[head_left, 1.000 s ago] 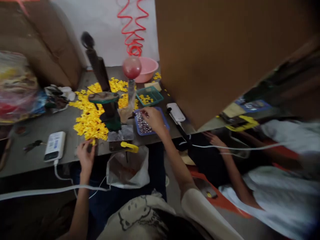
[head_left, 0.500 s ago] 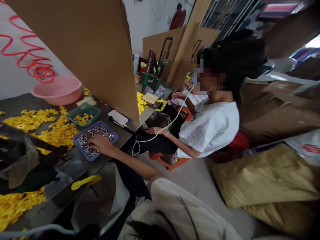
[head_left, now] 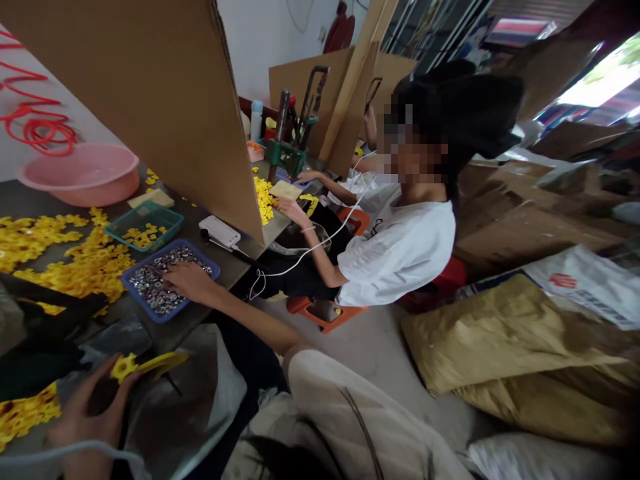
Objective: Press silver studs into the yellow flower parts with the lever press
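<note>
My right hand [head_left: 183, 281] rests in a blue tray [head_left: 210, 269] filled with small silver metal pieces [head_left: 150, 293], fingers curled down into them. At the lower left, my left hand [head_left: 85, 413] pinches a small yellow flower-shaped piece [head_left: 124, 365] at the table's front edge. A big heap of the same yellow flower pieces [head_left: 85, 263] covers the table [head_left: 30, 200] behind the tray. A dark green press [head_left: 30, 340] stands blurred at the left, between my hands.
A teal basket [head_left: 143, 225], a pink basin [head_left: 80, 175] and a white power bank [head_left: 219, 231] lie on the table. A cardboard divider [head_left: 150, 100] walls off a seated co-worker in a white shirt [head_left: 400, 247] at another press [head_left: 287, 143]. Sacks [head_left: 510, 347] cover the floor at right.
The view has swung to the right, bringing the co-worker in. My left hand has come into view holding a yellow flower piece. My right hand stays in the blue tray.
</note>
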A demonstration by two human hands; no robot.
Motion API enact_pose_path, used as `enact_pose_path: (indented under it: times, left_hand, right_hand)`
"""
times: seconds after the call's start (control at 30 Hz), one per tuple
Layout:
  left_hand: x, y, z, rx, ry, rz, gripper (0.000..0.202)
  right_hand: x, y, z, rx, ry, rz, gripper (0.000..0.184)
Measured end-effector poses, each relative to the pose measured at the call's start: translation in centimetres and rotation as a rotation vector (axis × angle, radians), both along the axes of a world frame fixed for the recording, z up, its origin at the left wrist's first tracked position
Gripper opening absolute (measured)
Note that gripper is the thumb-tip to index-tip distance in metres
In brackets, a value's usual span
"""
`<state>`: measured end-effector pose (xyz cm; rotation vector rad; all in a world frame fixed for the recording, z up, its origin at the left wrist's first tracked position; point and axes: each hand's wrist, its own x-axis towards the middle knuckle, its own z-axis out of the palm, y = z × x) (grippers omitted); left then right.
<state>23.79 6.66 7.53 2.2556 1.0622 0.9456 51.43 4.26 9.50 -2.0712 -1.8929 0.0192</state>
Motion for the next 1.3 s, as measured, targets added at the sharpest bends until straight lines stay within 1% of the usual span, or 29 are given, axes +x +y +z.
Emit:
enact_pose_path:
  times: [0.07,0.13,0.2,0.23,0.3,0.4,0.5,0.6,0.67,0.73,0.83,0.93,1.0,1.1,1.2,1.27,1.3]
  left_hand:
    - [1.6,0.5,0.4,0.038,-0.026,-0.065,0.051]
    - [3.3,1.2,0.8,0.103,-0.048,-0.186,0.054]
    - [4.8,2.0,0.8,0.149,-0.044,-0.281,0.055]
    - [5.3,2.4,0.6,0.153,-0.037,-0.294,0.055]
    - [6.0,3.2,-0.2,0.103,-0.019,-0.262,0.059]
    - [6.2,4.0,-1.6,-0.028,-0.011,-0.141,0.065]
    - [6.1,4.4,-2.6,-0.107,-0.028,-0.095,0.063]
    - [6.4,4.5,-2.8,-0.171,-0.061,-0.048,0.060]
    - [6.6,4.6,-2.8,-0.214,-0.085,0.009,0.064]
    - [6.8,4.7,-2.8,-0.236,-0.101,0.036,0.068]
    - [7.0,5.0,-3.1,-0.246,-0.129,0.030,0.069]
    - [7.3,5.6,-3.1,-0.269,-0.146,-0.004,0.064]
    - [7.6,5.6,-2.8,-0.285,-0.151,-0.042,0.060]
    - [7.7,4.6,-1.8,-0.292,-0.194,-0.064,0.053]
    - [7.7,2.8,-0.6,-0.277,-0.272,-0.037,0.046]
    - [7.9,1.8,0.1,-0.284,-0.297,-0.051,0.041]
    - [8.0,1.4,0.5,-0.279,-0.298,-0.064,0.038]
  right_hand:
    - [-0.1,-0.1,-0.1,0.016,-0.012,-0.017,0.017]
    - [-0.2,-0.1,-0.3,0.037,-0.011,-0.038,0.019]
    - [-0.1,-0.2,-0.4,0.057,0.022,-0.048,0.016]
    - [0.1,-0.2,-0.5,0.063,0.049,-0.047,0.013]
    - [0.6,-0.4,-0.6,0.057,0.106,-0.035,0.007]
    - [1.3,-0.7,-0.9,0.027,0.156,-0.019,0.008]
    - [1.4,-0.9,-1.1,0.031,0.164,-0.032,0.006]
    - [1.2,-1.0,-1.4,0.060,0.174,-0.047,0.006]
    - [1.1,-1.1,-1.5,0.083,0.200,-0.050,0.010]
    - [1.0,-1.1,-1.6,0.116,0.231,-0.054,0.011]
    - [1.1,-1.1,-1.6,0.153,0.257,-0.050,0.010]
    - [1.1,-1.0,-1.5,0.162,0.304,-0.062,0.011]
    - [0.8,-1.2,-1.4,0.185,0.408,-0.070,0.009]
    - [-0.5,-1.7,-1.1,0.282,0.709,-0.079,0.008]
    - [-2.2,-2.0,-0.7,0.364,1.078,-0.047,0.017]
    - [-3.4,-1.8,-0.6,0.360,1.229,0.006,0.024]
    - [-3.9,-1.7,-0.5,0.339,1.259,0.034,0.026]
